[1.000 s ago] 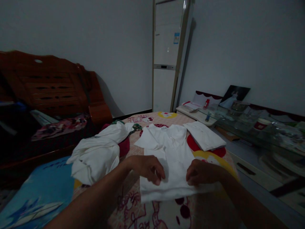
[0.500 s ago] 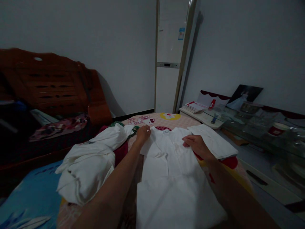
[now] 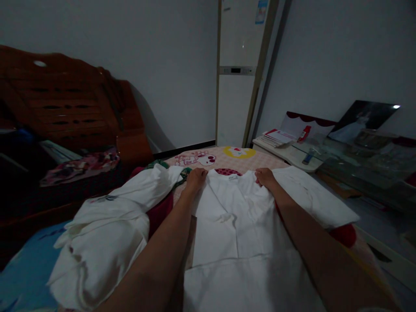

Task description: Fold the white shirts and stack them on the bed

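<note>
- A person's left hand (image 3: 196, 177) grips one shoulder of a white T-shirt (image 3: 217, 242), fingers clamped on the fabric beside the neckline.
- The right hand (image 3: 264, 177) holds the opposite shoulder, its fingers curled together and closed on the cloth.
- The T-shirt lies between both forearms on a pink patterned cover (image 3: 250, 164), its collar toward the cover's curved far edge and its body running toward the near edge, out of view at the bottom. A small label shows inside the collar, and creases cross the chest.
- A loose heap of white clothing (image 3: 107, 247) sits along the cover's left edge, near the left forearm.
- A flatter white garment (image 3: 312, 195) rests toward the right edge, beyond the right forearm, over a red patch of the cover.
- Past the far edge, a tall white cabinet unit (image 3: 235, 108) stands near the corner of the walls; a carved wooden bench (image 3: 71, 112) is at left.
- At right, papers (image 3: 276, 138) and a red bottle (image 3: 303, 133) lie near a framed picture (image 3: 360, 121).
</note>
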`<action>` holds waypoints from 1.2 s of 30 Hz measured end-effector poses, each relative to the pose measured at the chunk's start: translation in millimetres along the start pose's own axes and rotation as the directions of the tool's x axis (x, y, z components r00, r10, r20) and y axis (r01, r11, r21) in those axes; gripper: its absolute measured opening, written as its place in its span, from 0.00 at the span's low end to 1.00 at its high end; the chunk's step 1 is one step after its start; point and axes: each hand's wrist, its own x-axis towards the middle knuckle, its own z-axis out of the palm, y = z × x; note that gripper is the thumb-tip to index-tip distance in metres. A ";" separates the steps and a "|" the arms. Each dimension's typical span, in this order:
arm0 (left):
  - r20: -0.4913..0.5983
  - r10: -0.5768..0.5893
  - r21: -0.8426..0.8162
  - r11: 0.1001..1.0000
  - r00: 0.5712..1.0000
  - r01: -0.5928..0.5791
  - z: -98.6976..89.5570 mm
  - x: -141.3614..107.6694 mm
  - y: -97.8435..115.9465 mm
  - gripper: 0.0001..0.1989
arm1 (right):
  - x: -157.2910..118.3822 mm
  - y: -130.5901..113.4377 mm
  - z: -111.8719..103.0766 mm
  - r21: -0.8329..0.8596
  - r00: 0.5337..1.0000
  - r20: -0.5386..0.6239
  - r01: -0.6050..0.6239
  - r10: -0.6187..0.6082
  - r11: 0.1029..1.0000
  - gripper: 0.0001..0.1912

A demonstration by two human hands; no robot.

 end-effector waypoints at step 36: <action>-0.215 -0.244 0.006 0.968 0.946 0.251 -29.3 5.2 -21.3 0.11 | -1.0 11.5 20.0 0.102 0.966 -0.137 -0.206 0.219 0.973 0.14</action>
